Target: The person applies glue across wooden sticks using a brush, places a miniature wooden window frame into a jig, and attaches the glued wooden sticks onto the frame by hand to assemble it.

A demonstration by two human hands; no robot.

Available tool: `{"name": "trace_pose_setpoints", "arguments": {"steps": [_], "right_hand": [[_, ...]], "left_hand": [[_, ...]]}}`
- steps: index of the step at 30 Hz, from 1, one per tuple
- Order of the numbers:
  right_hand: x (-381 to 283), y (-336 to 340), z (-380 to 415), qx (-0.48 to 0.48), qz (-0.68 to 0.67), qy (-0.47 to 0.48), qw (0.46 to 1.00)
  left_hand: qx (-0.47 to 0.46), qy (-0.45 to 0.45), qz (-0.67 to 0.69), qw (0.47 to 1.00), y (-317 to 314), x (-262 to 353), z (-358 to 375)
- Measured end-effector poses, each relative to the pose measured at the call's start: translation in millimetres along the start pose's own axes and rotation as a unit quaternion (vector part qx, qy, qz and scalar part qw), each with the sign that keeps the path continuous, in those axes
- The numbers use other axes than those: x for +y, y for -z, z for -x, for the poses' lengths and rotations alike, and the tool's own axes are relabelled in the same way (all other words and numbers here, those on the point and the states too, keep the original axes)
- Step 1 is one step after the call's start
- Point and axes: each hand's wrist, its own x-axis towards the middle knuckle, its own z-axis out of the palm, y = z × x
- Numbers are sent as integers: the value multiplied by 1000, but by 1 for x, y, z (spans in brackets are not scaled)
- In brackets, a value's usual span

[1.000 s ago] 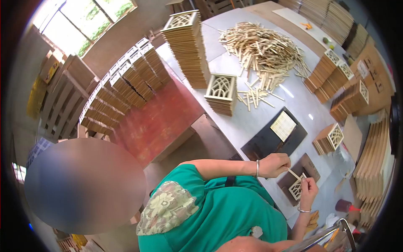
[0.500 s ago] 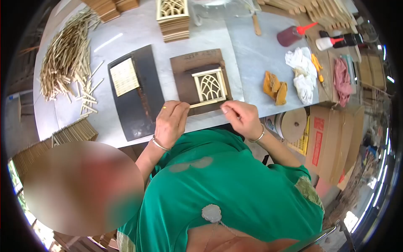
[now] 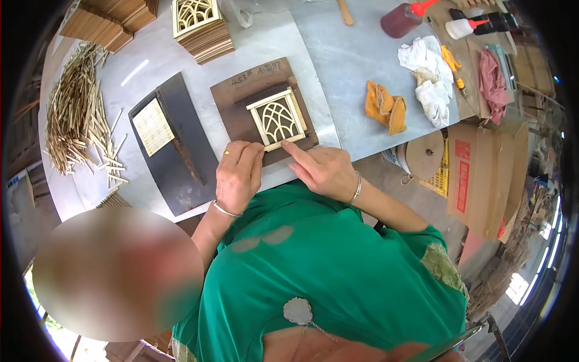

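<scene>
A small pale wooden lattice frame (image 3: pixel 277 120) lies on a dark brown board (image 3: pixel 232 96) with handwriting along its far edge. My left hand (image 3: pixel 239 172) is closed at the frame's near left corner, its fingertips pressed together; what they hold, if anything, is hidden. With the index finger stretched out, my right hand (image 3: pixel 322 172) touches the frame's near strip, and its other fingers are loosely curled. To the left lies a black board (image 3: pixel 187 145) bearing a block of pale strips (image 3: pixel 153 127).
A pile of thin sticks (image 3: pixel 72 114) lies at the left. Stacked lattice panels (image 3: pixel 205 42) stand at the back. Toward the right are an orange cloth (image 3: pixel 386 108), a white cloth (image 3: pixel 431 78), a red bottle (image 3: pixel 402 21), a white bottle (image 3: pixel 459 28) and a screwdriver (image 3: pixel 452 65).
My right index finger has come down onto the frame's near strip, which now sits against the lattice instead of sticking out to the left. The view has shifted and turned.
</scene>
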Motion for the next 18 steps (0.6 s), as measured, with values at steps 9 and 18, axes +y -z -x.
{"name": "trace_pose_setpoints", "arguments": {"steps": [9, 18], "right_hand": [[-3, 3, -4, -11, 10, 0, 1000], [-4, 9, -15, -45, -13, -34, 998]], "left_hand": [[-44, -9, 8, 999, 8, 0, -3], [-83, -59, -54, 993, 11, 13, -2]]}}
